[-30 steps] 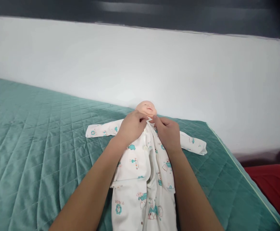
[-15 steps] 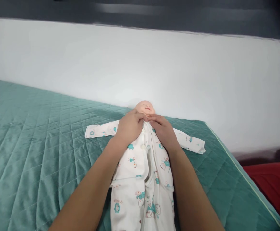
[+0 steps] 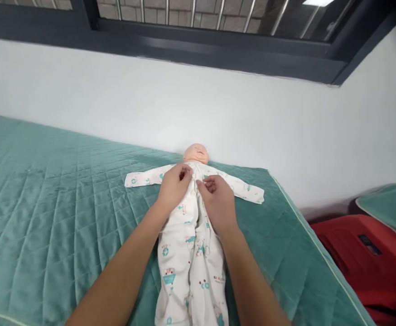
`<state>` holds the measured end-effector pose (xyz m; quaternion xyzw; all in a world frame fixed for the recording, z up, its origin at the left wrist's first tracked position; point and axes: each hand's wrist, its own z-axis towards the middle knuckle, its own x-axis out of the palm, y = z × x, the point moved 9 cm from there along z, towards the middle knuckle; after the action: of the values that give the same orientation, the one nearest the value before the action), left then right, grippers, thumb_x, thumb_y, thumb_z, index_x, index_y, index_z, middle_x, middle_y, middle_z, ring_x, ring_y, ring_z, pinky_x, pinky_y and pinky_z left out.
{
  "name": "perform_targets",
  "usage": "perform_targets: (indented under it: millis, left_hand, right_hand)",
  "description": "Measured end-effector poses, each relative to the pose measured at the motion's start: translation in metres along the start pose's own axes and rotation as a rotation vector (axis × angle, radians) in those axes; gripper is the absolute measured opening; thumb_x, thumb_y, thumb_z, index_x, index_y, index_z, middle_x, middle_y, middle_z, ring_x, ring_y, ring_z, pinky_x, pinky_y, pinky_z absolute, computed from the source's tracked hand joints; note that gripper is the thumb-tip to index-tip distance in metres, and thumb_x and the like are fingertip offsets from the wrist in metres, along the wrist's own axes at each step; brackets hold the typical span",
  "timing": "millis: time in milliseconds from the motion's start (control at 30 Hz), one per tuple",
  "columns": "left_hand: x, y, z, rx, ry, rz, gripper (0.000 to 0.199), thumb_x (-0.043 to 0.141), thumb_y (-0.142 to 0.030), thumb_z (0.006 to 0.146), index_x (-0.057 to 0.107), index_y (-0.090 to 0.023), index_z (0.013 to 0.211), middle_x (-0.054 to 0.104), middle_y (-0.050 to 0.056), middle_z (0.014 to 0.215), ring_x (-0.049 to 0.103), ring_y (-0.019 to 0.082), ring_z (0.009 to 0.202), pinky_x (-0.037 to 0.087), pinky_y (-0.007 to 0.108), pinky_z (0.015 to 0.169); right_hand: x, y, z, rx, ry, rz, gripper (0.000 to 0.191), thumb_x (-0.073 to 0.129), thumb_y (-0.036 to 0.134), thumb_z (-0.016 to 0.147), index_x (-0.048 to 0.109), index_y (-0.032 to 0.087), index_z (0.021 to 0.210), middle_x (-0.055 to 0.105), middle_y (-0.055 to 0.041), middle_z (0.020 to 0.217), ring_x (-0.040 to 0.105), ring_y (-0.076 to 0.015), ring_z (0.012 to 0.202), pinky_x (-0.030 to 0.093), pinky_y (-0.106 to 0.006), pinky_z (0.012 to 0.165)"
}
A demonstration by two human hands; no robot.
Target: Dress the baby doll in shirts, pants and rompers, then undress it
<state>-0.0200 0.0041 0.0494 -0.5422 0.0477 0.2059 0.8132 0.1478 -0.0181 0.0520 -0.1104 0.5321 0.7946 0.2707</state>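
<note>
A baby doll lies face up in a white printed romper (image 3: 174, 262); its head (image 3: 195, 153) shows above the collar. The romper's sleeves spread out to both sides, and its legs reach toward me. My left hand (image 3: 175, 184) is closed at the upper front opening, thumb and fingers pinching the cloth edge just under the neck. Slightly lower, my right hand (image 3: 217, 199) pinches the opposite edge of the opening. Small fasteners show along the placket between the hands. Below the chest the two front edges lie close together, with a fold between them.
Green quilted bedding (image 3: 65, 203) lies under the doll, with its piped edge on the right. Behind stands a white wall (image 3: 133, 99) below a dark window frame (image 3: 218, 50) with bars. A red plastic object (image 3: 361, 258) and green cloth (image 3: 391, 208) are at the right.
Both hands have come down from the neck, leaving the collar and chin uncovered, and the right hand sits lower on the front. The view has tilted up, bringing in the window bars.
</note>
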Motion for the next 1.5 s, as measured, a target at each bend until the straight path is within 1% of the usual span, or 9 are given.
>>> perform_targets:
  millis: [133,367,500,667,800,933,1100,1233,1500]
  left_hand:
    - [0.004,0.002,-0.011,-0.027,0.116,-0.065,0.016,0.059,-0.034,0.085,0.067,-0.019,0.086,0.066,-0.001,0.079,0.057,0.013,0.073,0.042,0.025,0.069]
    - [0.01,-0.003,0.001,-0.099,0.251,-0.148,0.014,0.06,-0.031,0.082,0.064,-0.018,0.08,0.059,-0.002,0.07,0.05,0.011,0.063,0.035,0.024,0.06]
    - [0.014,-0.012,0.002,-0.08,0.263,-0.179,0.014,0.058,-0.029,0.083,0.061,-0.018,0.075,0.059,-0.002,0.069,0.05,0.011,0.065,0.037,0.024,0.064]
    - [0.015,0.002,0.002,-0.137,0.281,-0.293,0.016,0.062,-0.034,0.082,0.063,-0.018,0.079,0.055,-0.003,0.066,0.047,0.01,0.062,0.036,0.024,0.06]
    - [0.015,0.005,0.001,-0.162,0.321,-0.408,0.019,0.062,-0.037,0.083,0.062,-0.018,0.081,0.053,-0.003,0.065,0.045,0.009,0.059,0.034,0.023,0.056]
    - [0.016,-0.003,-0.001,-0.122,0.338,-0.35,0.018,0.061,-0.035,0.084,0.062,-0.018,0.08,0.05,-0.004,0.064,0.043,0.009,0.06,0.033,0.023,0.059]
    - [0.02,-0.001,-0.002,-0.135,0.39,-0.398,0.019,0.06,-0.036,0.085,0.061,-0.018,0.082,0.052,-0.004,0.064,0.044,0.009,0.06,0.033,0.023,0.058]
    - [0.02,0.007,-0.001,-0.169,0.371,-0.438,0.016,0.063,-0.034,0.082,0.061,-0.018,0.083,0.056,-0.003,0.067,0.049,0.009,0.061,0.036,0.022,0.059]
    - [0.021,0.013,-0.001,-0.214,0.339,-0.45,0.017,0.067,-0.033,0.078,0.061,-0.017,0.081,0.061,-0.001,0.071,0.052,0.008,0.061,0.039,0.022,0.059]
  right_hand:
    - [0.001,-0.007,-0.015,0.073,0.014,-0.035,0.025,0.065,0.043,0.081,0.06,0.022,0.093,0.066,-0.0027,0.089,0.059,-0.0174,0.072,0.047,-0.034,0.074]
    - [0.006,-0.015,0.004,0.154,0.075,0.117,0.02,0.061,0.041,0.082,0.064,0.022,0.082,0.069,-0.0019,0.078,0.061,-0.0191,0.074,0.047,-0.033,0.072]
    - [0.011,-0.019,0.01,0.187,0.156,0.197,0.021,0.065,0.041,0.08,0.067,0.021,0.084,0.072,-0.0028,0.083,0.063,-0.019,0.077,0.047,-0.032,0.073]
    - [0.016,-0.021,0.014,0.272,0.253,0.333,0.021,0.068,0.041,0.077,0.07,0.021,0.082,0.069,0.0003,0.074,0.055,-0.0145,0.063,0.041,-0.027,0.058]
    - [0.02,-0.019,0.012,0.293,0.213,0.502,0.024,0.071,0.042,0.075,0.071,0.021,0.085,0.07,-0.0006,0.079,0.057,-0.0147,0.066,0.044,-0.027,0.062]
    - [0.024,-0.018,0.01,0.229,0.186,0.472,0.027,0.07,0.044,0.078,0.07,0.021,0.091,0.07,-0.0016,0.082,0.06,-0.0167,0.074,0.047,-0.028,0.069]
    - [0.03,-0.018,0.01,0.21,0.27,0.481,0.03,0.072,0.044,0.078,0.068,0.021,0.097,0.068,-0.0013,0.085,0.061,-0.016,0.077,0.047,-0.028,0.072]
    - [0.031,-0.015,0.01,0.196,0.322,0.494,0.028,0.075,0.041,0.076,0.066,0.021,0.094,0.063,0.0007,0.08,0.058,-0.0138,0.073,0.045,-0.026,0.067]
    - [0.033,-0.016,0.007,0.24,0.323,0.504,0.032,0.076,0.041,0.074,0.063,0.021,0.097,0.06,0.0034,0.076,0.054,-0.012,0.065,0.041,-0.025,0.059]
